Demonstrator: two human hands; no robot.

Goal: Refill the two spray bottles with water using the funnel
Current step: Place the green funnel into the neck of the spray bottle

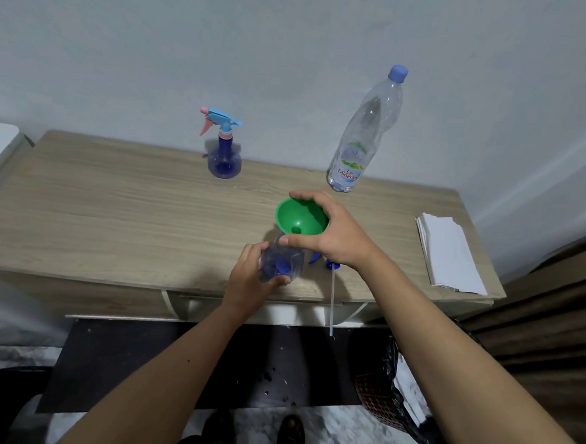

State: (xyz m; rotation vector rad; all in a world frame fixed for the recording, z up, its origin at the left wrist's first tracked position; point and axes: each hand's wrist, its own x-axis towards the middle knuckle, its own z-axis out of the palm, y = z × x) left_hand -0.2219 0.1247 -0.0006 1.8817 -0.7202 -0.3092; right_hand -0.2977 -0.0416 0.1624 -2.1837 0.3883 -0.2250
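Left hand (252,277) grips a clear blue plastic spray bottle (281,260) at the near edge of the wooden worktop (114,211). Right hand (330,232) pinches a green plastic funnel (298,218) above it. Far left stands a second, capped blue spray bottle (224,156); far right, a clear water bottle (361,140).

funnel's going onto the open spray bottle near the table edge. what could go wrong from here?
1. The left hand grips the clear bottle near the table front edge; a slip could drop it.
2. The right hand holds the green funnel by its rim; if seated crooked, water may spill.
3. The removed sprayer head lies with its tube overhanging the edge; an arm could knock it off.
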